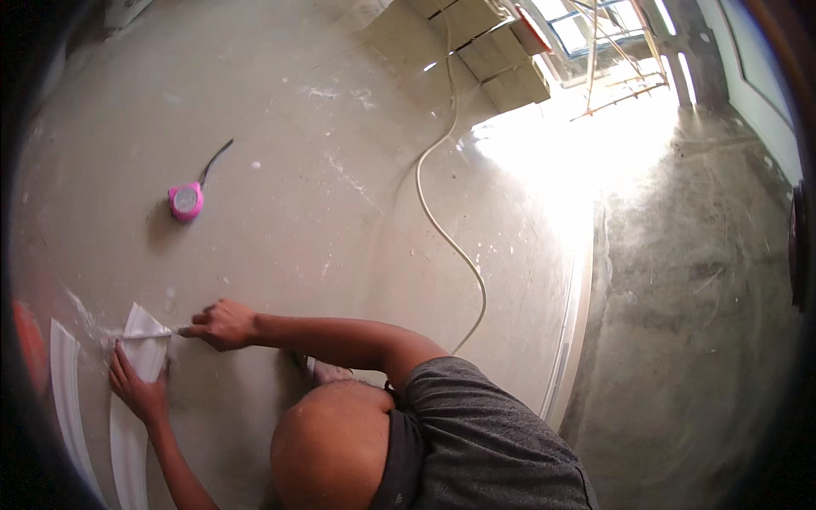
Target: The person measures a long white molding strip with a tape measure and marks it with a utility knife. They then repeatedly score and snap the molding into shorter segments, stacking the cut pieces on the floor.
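A long white moulding strip (129,442) lies on the floor at the lower left, its cut end slanted. My left hand (140,387) is closed around this strip near that end, thumb and fingers on its sides. Across the strip, just beyond those fingertips, rests a narrow tool with a thin pale blade (151,334). My right hand (225,325) grips the tool's handle from the right, its fingers wrapped round. Whether the blade is a saw or a knife cannot be made out. White dust lies beside the strip.
A second white moulding strip (68,399) lies farther left, next to a blurred orange-red object (30,347). A pink tape measure (185,202) sits on the floor ahead. A pale hose (442,229) snakes across the middle. Stacked boxes (484,51) and scaffolding (625,55) stand at the back right.
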The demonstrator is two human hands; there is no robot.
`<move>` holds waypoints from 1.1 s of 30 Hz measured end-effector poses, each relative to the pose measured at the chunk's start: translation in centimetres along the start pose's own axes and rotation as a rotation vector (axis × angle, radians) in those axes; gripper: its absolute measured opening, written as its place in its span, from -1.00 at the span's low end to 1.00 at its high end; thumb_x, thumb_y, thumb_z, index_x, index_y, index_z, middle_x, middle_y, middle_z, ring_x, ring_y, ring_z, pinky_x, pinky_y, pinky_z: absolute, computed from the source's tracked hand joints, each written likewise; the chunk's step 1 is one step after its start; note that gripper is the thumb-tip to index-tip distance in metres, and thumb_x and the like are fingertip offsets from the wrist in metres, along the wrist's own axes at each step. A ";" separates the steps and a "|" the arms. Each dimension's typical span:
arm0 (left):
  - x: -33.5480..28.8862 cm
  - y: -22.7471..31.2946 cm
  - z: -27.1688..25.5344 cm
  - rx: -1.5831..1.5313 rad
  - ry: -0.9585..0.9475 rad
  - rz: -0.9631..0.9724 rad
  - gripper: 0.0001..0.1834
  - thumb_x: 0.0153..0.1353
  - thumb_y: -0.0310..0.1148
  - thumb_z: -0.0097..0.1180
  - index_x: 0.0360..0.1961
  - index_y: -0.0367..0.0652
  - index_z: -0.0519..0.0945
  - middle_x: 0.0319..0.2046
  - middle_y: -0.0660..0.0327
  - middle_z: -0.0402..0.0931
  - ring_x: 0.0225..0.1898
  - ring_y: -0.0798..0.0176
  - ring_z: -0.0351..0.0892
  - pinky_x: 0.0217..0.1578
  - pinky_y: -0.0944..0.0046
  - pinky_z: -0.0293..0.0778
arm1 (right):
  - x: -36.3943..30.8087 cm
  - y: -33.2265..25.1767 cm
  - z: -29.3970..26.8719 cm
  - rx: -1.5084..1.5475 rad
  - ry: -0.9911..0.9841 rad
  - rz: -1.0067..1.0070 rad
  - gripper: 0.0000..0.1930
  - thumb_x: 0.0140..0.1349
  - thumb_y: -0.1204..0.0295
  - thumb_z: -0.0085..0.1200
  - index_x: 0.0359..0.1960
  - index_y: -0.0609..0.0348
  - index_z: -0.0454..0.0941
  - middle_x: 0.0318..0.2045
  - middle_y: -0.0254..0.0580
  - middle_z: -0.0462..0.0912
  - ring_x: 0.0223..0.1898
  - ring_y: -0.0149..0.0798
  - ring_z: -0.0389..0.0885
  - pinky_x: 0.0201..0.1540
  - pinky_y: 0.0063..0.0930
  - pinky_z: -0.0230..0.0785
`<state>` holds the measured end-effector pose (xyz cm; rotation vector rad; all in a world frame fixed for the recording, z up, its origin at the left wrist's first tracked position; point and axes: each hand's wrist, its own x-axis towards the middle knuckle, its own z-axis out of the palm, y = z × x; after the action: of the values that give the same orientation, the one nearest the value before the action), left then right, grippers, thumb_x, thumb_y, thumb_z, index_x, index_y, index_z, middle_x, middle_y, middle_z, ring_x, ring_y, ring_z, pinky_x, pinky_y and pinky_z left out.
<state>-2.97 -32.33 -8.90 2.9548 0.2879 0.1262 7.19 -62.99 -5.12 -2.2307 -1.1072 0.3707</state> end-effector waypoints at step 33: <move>1.2 0.7 -3.3 -0.075 0.030 -0.067 0.30 -0.34 0.04 0.62 0.47 -0.23 0.30 0.34 -0.05 0.36 0.34 -0.28 0.28 0.39 -0.27 0.19 | -5.2 1.5 -2.7 0.032 -0.115 -0.011 -0.35 0.19 0.46 0.11 0.40 -0.03 0.44 -0.18 -0.08 0.65 -0.23 0.05 0.70 -0.18 -0.05 0.61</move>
<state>-2.05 -32.21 -5.44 2.8670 0.3774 0.1696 6.27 -68.90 -4.11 -2.1980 -1.1638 0.5139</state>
